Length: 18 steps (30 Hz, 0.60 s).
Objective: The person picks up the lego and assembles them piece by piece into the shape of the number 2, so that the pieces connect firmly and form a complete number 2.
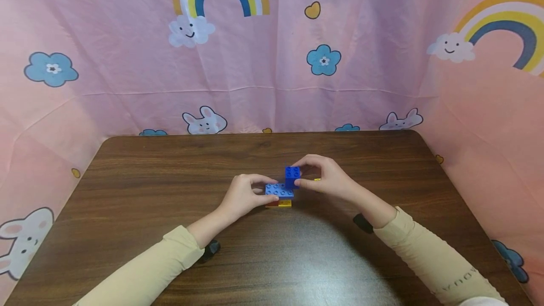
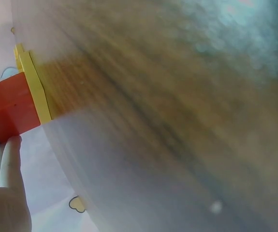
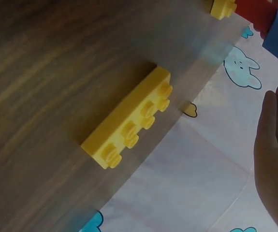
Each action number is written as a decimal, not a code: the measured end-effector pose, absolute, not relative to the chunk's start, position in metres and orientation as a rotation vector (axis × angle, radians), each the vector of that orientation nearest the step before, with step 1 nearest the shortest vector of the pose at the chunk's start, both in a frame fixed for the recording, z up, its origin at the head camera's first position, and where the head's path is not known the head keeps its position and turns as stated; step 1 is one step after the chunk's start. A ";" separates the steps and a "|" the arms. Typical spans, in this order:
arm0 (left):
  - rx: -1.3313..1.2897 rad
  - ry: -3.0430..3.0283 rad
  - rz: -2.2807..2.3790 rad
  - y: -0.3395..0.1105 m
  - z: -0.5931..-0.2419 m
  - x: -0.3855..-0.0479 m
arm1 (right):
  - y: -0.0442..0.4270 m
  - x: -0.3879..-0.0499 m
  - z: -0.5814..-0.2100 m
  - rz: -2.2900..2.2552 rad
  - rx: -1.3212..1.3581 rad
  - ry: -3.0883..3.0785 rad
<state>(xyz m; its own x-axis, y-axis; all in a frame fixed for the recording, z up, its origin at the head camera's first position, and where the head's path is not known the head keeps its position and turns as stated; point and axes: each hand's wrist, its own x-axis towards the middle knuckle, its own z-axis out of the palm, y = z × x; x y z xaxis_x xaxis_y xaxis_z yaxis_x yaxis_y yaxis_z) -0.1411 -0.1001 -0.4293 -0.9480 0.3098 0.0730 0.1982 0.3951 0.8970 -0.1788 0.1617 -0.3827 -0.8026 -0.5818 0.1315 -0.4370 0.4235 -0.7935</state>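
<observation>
A small stack stands on the table in the head view, with a light blue brick [image 1: 275, 191] on top. Under it are a red brick [image 2: 13, 104] and a yellow piece [image 2: 36, 87] at the bottom. My left hand [image 1: 242, 197] grips the light blue brick from the left, thumb at the near side and fingers at the far side. A dark blue brick [image 1: 292, 174] is pinched between thumb and fingers of my right hand [image 1: 333, 179], at the light blue brick's right end. Whether the two blue bricks touch, I cannot tell.
A loose yellow brick [image 3: 129, 121] with two rows of studs lies on the wooden table [image 1: 170, 164], partly hidden behind my right hand in the head view. A pink patterned curtain [image 1: 255, 60] hangs past the table's far edge and along both sides.
</observation>
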 end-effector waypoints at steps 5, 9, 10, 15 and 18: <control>0.454 2.518 1.611 -0.100 -0.429 -0.142 | 0.162 -0.176 -0.385 -1.333 -0.895 2.479; 0.450 2.520 1.607 -0.100 -0.428 -0.142 | 0.161 -0.176 -0.386 -1.335 -0.896 2.475; 0.450 2.521 1.607 -0.100 -0.428 -0.142 | 0.161 -0.175 -0.387 -1.335 -0.895 2.475; 0.449 2.517 1.608 -0.100 -0.428 -0.142 | 0.160 -0.174 -0.387 -1.330 -0.901 2.471; 0.453 2.507 1.616 -0.100 -0.428 -0.141 | 0.160 -0.174 -0.389 -1.333 -0.903 2.461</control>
